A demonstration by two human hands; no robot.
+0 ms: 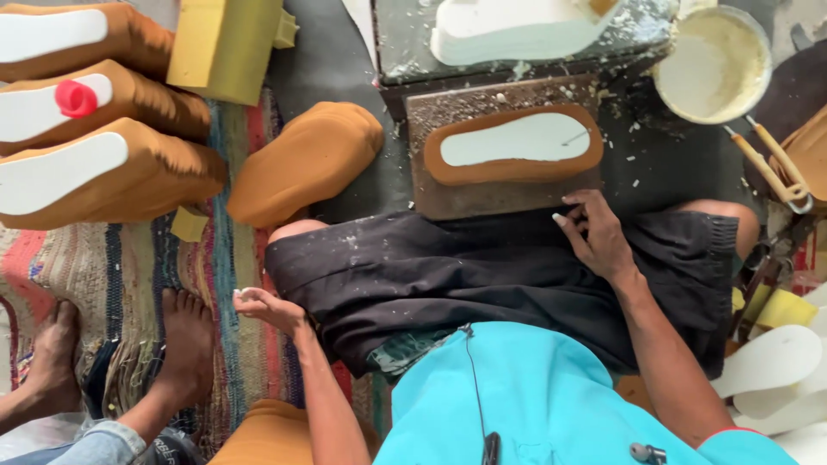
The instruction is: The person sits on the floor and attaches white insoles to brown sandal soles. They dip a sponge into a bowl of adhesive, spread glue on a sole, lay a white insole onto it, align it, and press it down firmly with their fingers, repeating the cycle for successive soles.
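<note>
We are losing the white sole stack (517,30) and glue bowl (715,65) to the top edge; whatever our left hand (269,307) is pinching is showing too small to identify.

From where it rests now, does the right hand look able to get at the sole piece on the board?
Probably yes: the right hand sits at the board's near edge, nothing between it and the sole piece.

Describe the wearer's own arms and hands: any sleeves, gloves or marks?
Both arms are bare to short turquoise sleeves; the right sleeve has a red-trimmed cuff. No gloves, watch or rings show on the left hand or right hand.
</note>
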